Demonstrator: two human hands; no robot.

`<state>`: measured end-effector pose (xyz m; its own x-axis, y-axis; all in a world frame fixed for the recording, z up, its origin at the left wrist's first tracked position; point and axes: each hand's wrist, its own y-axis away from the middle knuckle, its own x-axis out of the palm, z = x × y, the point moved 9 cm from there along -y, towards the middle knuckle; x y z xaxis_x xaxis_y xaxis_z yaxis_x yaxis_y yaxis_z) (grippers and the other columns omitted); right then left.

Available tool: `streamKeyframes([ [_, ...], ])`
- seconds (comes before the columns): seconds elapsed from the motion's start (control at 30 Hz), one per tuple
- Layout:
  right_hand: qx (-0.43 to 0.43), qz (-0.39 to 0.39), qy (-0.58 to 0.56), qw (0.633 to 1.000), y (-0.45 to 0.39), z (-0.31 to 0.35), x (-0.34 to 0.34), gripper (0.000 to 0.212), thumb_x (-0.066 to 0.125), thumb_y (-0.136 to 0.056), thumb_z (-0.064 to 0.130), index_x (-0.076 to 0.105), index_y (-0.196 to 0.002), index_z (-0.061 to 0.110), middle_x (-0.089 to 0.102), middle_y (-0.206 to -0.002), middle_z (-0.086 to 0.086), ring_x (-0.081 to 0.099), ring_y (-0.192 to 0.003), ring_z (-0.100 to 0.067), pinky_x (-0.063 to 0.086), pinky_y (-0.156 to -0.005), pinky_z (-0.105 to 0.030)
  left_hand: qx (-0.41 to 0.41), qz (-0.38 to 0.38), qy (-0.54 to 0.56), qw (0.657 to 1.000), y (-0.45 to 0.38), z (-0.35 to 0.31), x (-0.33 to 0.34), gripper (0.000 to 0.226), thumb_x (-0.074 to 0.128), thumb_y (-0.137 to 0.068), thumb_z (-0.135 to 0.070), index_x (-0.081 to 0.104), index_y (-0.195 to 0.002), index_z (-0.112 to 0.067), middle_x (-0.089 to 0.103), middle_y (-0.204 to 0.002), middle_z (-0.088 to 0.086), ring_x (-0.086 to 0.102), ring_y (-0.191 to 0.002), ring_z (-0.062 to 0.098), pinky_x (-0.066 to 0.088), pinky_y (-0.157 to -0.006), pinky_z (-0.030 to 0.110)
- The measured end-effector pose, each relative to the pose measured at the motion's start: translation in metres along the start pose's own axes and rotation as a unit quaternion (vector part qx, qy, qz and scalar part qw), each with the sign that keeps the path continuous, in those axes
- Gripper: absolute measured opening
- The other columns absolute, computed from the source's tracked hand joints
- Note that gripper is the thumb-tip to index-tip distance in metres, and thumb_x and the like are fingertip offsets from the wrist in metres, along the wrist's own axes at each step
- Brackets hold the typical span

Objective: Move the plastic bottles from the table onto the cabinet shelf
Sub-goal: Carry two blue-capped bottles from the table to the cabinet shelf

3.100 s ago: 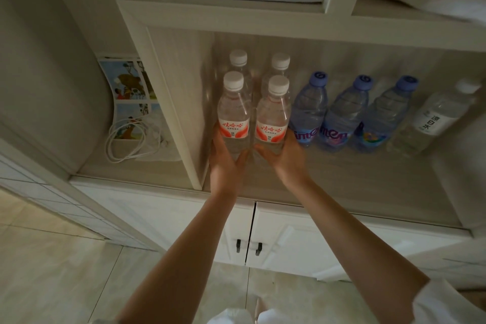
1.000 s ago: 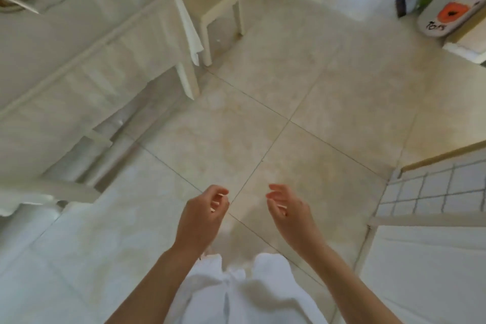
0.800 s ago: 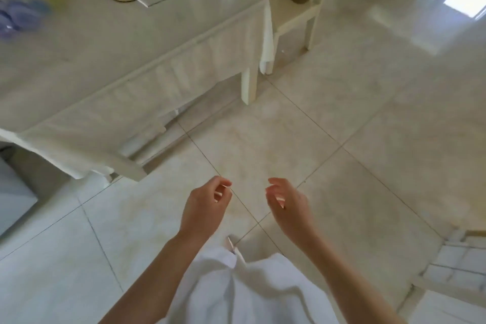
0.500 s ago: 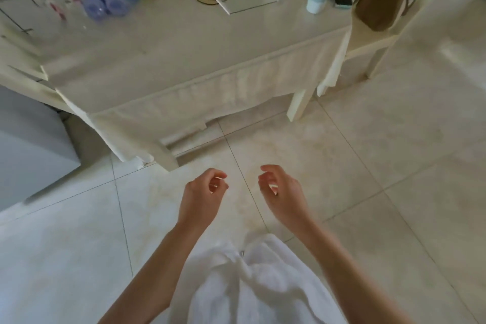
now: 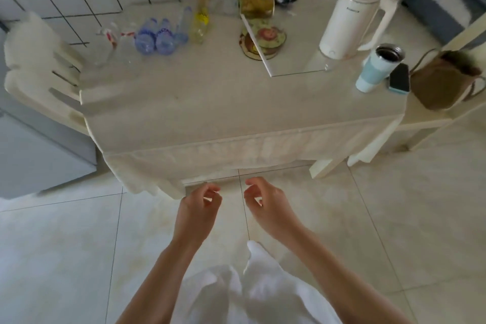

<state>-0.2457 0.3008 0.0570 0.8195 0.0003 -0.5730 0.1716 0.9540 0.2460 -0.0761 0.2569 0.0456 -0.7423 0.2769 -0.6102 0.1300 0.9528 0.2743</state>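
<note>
left hand and right hand both empty, fingers loosely curled, held out side by side, bottles well ahead on the table

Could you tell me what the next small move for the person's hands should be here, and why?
Probably step up to the table and reach both hands toward the blue-tinted plastic bottles at its far left. The left hand and right hand hang loosely curled and hold nothing, short of the cream cloth-covered table, and bottles stand there unmoved.
</note>
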Motion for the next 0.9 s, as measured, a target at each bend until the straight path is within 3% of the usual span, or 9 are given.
streamKeyframes([
  [0.23, -0.027, 0.041, 0.023, 0.999, -0.101, 0.028, -0.017, 0.028, 0.053, -0.096, 0.023, 0.056, -0.122, 0.014, 0.068, -0.105, 0.0, 0.063, -0.097, -0.014, 0.045, -0.083, -0.021, -0.052, -0.054, 0.01, 0.997, -0.069, -0.012, -0.016, 0.013, 0.056, -0.092, -0.02, 0.065, -0.1, -0.024, 0.072, -0.091, -0.006, 0.069, -0.075, 0.01, 0.055, -0.074, 0.032],
  [0.47, -0.02, 0.065, 0.004, 0.998, -0.179, 0.06, 0.009, 0.027, 0.054, -0.095, 0.022, 0.058, -0.12, 0.013, 0.064, -0.095, 0.006, 0.063, -0.094, -0.013, 0.049, -0.087, -0.025, -0.085, -0.072, 0.024, 0.993, -0.144, 0.007, -0.055, 0.013, 0.059, -0.09, -0.018, 0.067, -0.098, -0.025, 0.071, -0.083, -0.006, 0.068, -0.073, 0.01, 0.049, -0.066, 0.026],
  [0.73, -0.004, 0.062, 0.004, 0.998, -0.289, 0.116, 0.041, 0.028, 0.056, -0.094, 0.02, 0.059, -0.12, 0.012, 0.066, -0.093, 0.005, 0.065, -0.091, -0.015, 0.049, -0.084, -0.025, -0.068, -0.078, 0.014, 0.995, -0.269, 0.018, -0.13, 0.015, 0.062, -0.088, -0.012, 0.069, -0.098, -0.02, 0.072, -0.085, -0.001, 0.071, -0.074, 0.015, 0.053, -0.075, 0.03],
  [0.9, 0.002, 0.053, 0.001, 0.999, -0.347, 0.142, 0.06, 0.027, 0.059, -0.091, 0.014, 0.061, -0.117, 0.007, 0.066, -0.087, 0.003, 0.066, -0.087, -0.019, 0.051, -0.085, -0.027, -0.056, -0.071, -0.006, 0.996, -0.336, 0.02, -0.167, 0.014, 0.063, -0.087, -0.012, 0.068, -0.096, -0.02, 0.068, -0.081, -0.005, 0.068, -0.073, 0.017, 0.046, -0.07, 0.026],
])
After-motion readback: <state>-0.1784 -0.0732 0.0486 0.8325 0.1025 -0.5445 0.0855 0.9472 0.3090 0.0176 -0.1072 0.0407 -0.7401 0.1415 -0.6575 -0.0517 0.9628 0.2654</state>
